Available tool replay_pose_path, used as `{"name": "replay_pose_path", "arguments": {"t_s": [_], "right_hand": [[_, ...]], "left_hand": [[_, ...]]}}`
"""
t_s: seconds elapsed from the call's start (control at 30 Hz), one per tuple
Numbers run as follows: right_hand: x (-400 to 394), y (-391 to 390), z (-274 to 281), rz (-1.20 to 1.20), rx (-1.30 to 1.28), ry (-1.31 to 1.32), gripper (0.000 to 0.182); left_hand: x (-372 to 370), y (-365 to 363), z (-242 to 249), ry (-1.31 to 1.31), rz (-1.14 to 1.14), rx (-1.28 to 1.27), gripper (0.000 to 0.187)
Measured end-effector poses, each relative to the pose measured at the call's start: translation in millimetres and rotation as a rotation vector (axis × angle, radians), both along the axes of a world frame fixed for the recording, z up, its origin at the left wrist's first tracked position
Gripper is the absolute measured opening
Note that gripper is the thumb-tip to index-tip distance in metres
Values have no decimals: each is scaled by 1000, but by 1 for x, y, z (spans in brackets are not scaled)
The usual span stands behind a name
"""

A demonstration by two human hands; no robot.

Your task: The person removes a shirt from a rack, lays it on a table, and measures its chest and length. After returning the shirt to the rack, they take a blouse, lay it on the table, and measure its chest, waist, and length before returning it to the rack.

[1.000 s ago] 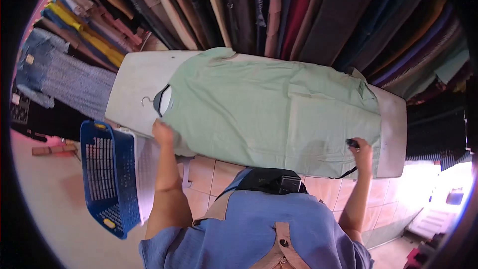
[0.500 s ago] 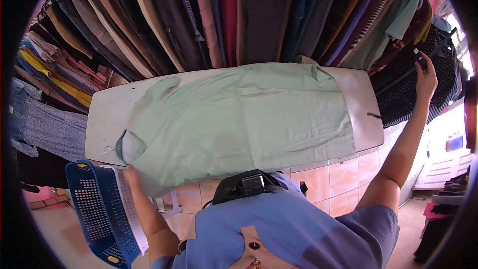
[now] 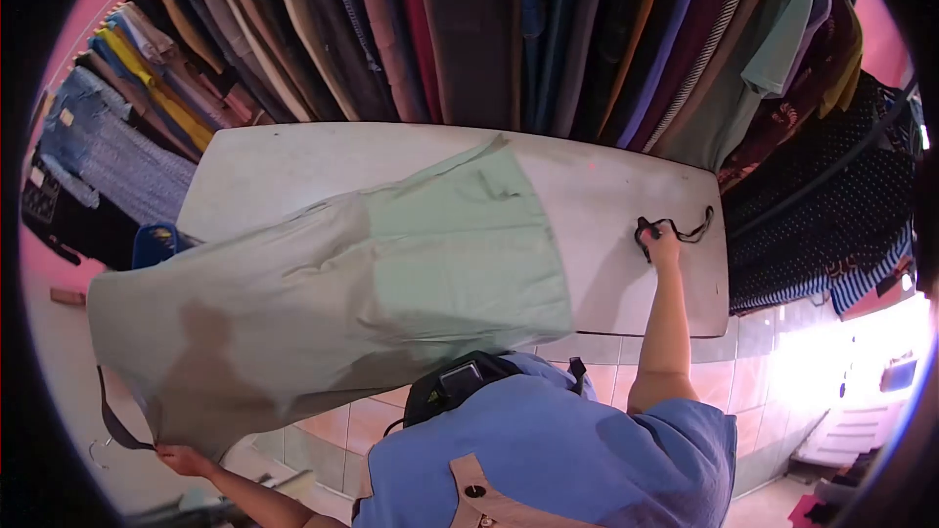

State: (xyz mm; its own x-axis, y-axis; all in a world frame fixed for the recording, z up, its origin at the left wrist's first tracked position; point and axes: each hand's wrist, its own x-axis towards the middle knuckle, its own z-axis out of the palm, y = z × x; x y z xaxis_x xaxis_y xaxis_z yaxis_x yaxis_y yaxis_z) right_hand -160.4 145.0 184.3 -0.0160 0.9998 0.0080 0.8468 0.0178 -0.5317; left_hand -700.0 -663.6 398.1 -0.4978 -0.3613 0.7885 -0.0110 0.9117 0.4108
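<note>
A pale green garment (image 3: 450, 254) stretches slantwise from the white table (image 3: 606, 176) out over its left front side, its left end raised off the tabletop. My left hand (image 3: 184, 461) pinches that end at the lower left, beside a dark collar-like band (image 3: 115, 420). A thin hanger hook (image 3: 98, 449) shows next to the band. On the right part of the table, my right hand (image 3: 663, 241) is closed around a small black device (image 3: 645, 233) with a black strap (image 3: 700, 225) trailing to the right. What kind of device it is, I cannot make out.
Many hanging clothes (image 3: 479, 39) line the back of the table. More garments hang at the left, including a denim piece (image 3: 83, 103), and dark dotted clothes (image 3: 822, 196) at the right. A blue basket (image 3: 155, 245) is partly hidden behind the garment.
My left hand has pulled the garment's collar end left and up off the table. My right hand has come down from the right-hand clothes to the tabletop with the black device.
</note>
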Motion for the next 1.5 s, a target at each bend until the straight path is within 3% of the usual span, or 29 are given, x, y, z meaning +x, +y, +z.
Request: {"name": "replay_pose_path", "arguments": {"t_s": [0.07, 0.13, 0.2, 0.23, 0.3, 0.33, 0.37, 0.4, 0.47, 0.53, 0.63, 0.67, 0.73, 0.77, 0.83, 0.93, 1.13, 1.23, 1.37, 1.4, 1.47, 1.5], "right_hand": [[-4, -9, -1, -6, -71, -10, 49], [-13, -19, 1, 1, -136, -28, 52], [-30, -48, 34, -54, 56, -120, 58], [-31, -53, 35, 15, 95, -37, 59], [-35, -71, 30, 192, 187, 88, 57], [-38, -81, 30, 340, 271, 196, 55], [-45, -98, 35, 388, 218, 273, 48], [-53, -123, 48, 468, 187, 349, 45], [-67, -180, 71, 634, 111, 464, 40], [-75, -236, 85, 814, 22, 524, 38], [-64, -322, 130, 1097, 10, 572, 37], [-57, -339, 132, 1082, 14, 562, 37], [-44, -365, 132, 1270, 172, 570, 38], [-32, -372, 129, 1258, 176, 557, 38], [-7, -384, 125, 1219, -93, 388, 33], [36, -390, 134, 1137, -172, 261, 25], [142, -403, 160, 980, 8, 386, 21], [217, -399, 178, 845, 48, 342, 21], [352, -401, 213, 536, 143, 286, 18], [393, -405, 219, 434, 122, 268, 16], [476, -422, 224, 226, 207, 332, 16], [517, -435, 227, 108, 229, 259, 16]], "left_hand": [[38, -18, 23, 54, 74, 65, 45], [71, -47, 37, 25, 160, -29, 44], [103, -33, 41, 152, -44, -142, 42], [112, -35, 34, 156, -111, -206, 41], [116, -29, 16, -254, 48, -256, 35], [100, -49, -16, -101, -355, -253, 30], [117, -4, -20, 34, -473, -342, 24], [134, 29, -22, -151, -606, -273, 19], [147, 75, -36, -244, -705, -574, 12], [171, 119, -34, -147, -1050, -598, 18], [205, 160, -48, -116, -1274, -617, 23], [215, 166, -56, -105, -1348, -605, 22], [237, 173, -68, -114, -1428, -541, 22], [249, 175, -75, -135, -1486, -471, 23], [271, 177, -85, -159, -1513, -436, 23], [298, 186, -88, -230, -1580, -378, 25], [357, 242, -74, -280, -1836, -305, 29], [401, 283, -77, -519, -1952, -197, 33], [470, 340, -101, -580, -2050, -357, 36], [484, 349, -126, -574, -2095, -375, 36], [512, 382, -195, -852, -1998, -529, 37], [542, 396, -205, -839, -2037, -539, 37]]}}
